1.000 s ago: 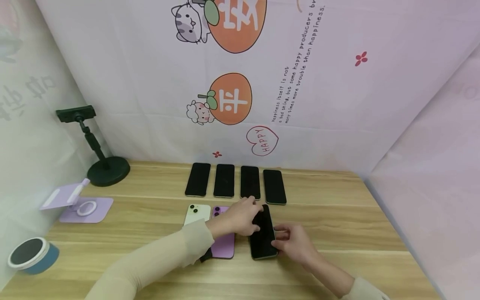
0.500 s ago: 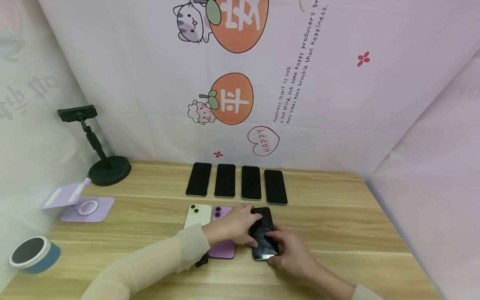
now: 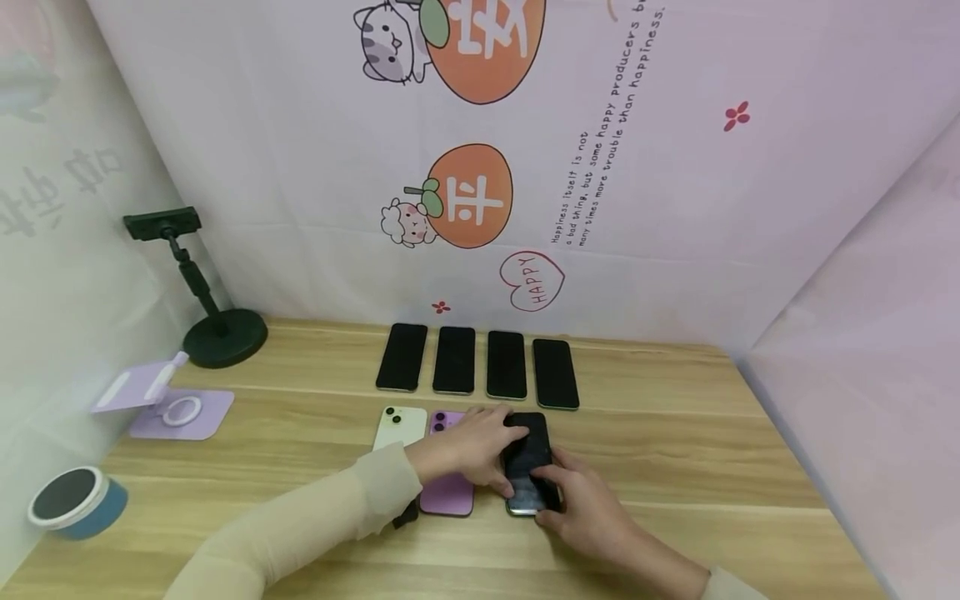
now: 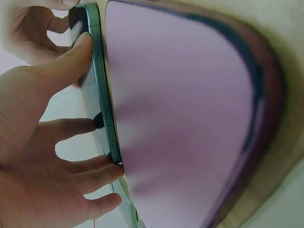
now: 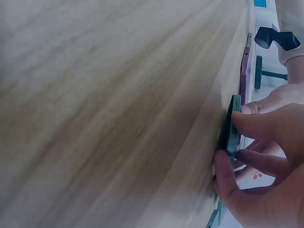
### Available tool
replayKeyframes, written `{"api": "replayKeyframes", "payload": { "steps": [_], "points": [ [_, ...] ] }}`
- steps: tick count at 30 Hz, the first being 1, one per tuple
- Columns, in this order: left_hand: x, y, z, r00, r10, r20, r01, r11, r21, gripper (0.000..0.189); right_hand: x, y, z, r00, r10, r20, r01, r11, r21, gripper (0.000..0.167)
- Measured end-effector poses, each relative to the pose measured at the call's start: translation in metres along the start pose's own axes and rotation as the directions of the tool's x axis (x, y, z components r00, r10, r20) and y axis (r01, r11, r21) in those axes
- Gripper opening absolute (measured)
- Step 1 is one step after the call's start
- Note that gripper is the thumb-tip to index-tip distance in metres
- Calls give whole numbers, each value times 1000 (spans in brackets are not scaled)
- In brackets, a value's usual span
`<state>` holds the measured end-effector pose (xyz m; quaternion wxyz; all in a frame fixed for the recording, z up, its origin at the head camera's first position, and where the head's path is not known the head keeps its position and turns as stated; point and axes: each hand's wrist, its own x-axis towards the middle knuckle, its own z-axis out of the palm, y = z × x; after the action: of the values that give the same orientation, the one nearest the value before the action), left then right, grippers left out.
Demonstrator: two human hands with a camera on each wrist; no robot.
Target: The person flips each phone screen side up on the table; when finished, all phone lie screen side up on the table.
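Note:
A dark-screened smartphone (image 3: 529, 454) lies screen up on the table, between both hands. My left hand (image 3: 471, 447) holds its left side. In the left wrist view, the thumb is at one end of the phone's greenish edge (image 4: 101, 90) and other fingers touch the screen and far corner. My right hand (image 3: 588, 504) grips the phone's lower right, with a thumb at the bottom end and a finger over the screen. Under my left wrist lies a purple phone (image 3: 447, 497), back up. Left of it is a pale phone (image 3: 400, 424), partly covered by the sleeve.
Several black-screened phones (image 3: 507, 364) form a row at the back. On the left stand a black round-based stand (image 3: 225, 337), a lilac folding stand (image 3: 182, 425) and a blue-and-white round container (image 3: 78, 502). A printed cloth (image 3: 637, 275) hangs behind the table.
My right hand has shifted from the phone's right edge to its lower right corner, a finger now over the screen. My left hand has slid slightly down and left along the phone.

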<state>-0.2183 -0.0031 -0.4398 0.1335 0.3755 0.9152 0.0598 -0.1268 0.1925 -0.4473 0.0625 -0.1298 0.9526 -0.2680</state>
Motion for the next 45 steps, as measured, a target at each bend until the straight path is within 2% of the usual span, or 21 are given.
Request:
{"api": "replayKeyframes", "payload": {
  "steps": [4, 10, 15, 20, 24, 27, 33, 39, 45],
  "points": [
    [6, 1, 0, 1000, 5, 11, -5, 1000, -3, 91, 0, 0, -2, 1000, 26, 17, -25, 998, -49, 48],
    [8, 4, -2, 1000, 12, 26, -13, 1000, 9, 86, 1, 2, -1, 1000, 1, 8, 0, 992, -130, 48],
    [6, 1, -3, 1000, -1, 25, 3, 999, -42, 78, 4, -1, -3, 1000, -8, -7, 7, 989, -150, 45],
    [-2, -10, -7, 1000, -19, -8, 18, 993, -119, 72, 14, -13, -2, 989, -99, -110, 79, 981, -179, 40],
    [-13, -23, -11, 1000, -16, -23, 14, 993, -114, 72, 21, -22, 3, 970, -199, -136, 164, 958, -237, 42],
    [-23, -36, -14, 999, -36, -23, 34, 996, -87, 76, 26, -29, 9, 965, -244, -99, 211, 941, -263, 46],
    [-44, -57, -19, 992, -127, -23, 124, 986, -111, 83, 39, -45, 22, 969, -240, 57, 247, 948, -200, 55],
    [-61, -68, -19, 992, -125, 26, 127, 988, -83, 88, 47, -58, 35, 958, -233, 167, 271, 926, -264, 69],
    [-68, -71, -19, 991, -122, 61, 125, 990, -58, 93, 49, -65, 44, 946, -269, 179, 312, 903, -294, 68]
  ]
}}
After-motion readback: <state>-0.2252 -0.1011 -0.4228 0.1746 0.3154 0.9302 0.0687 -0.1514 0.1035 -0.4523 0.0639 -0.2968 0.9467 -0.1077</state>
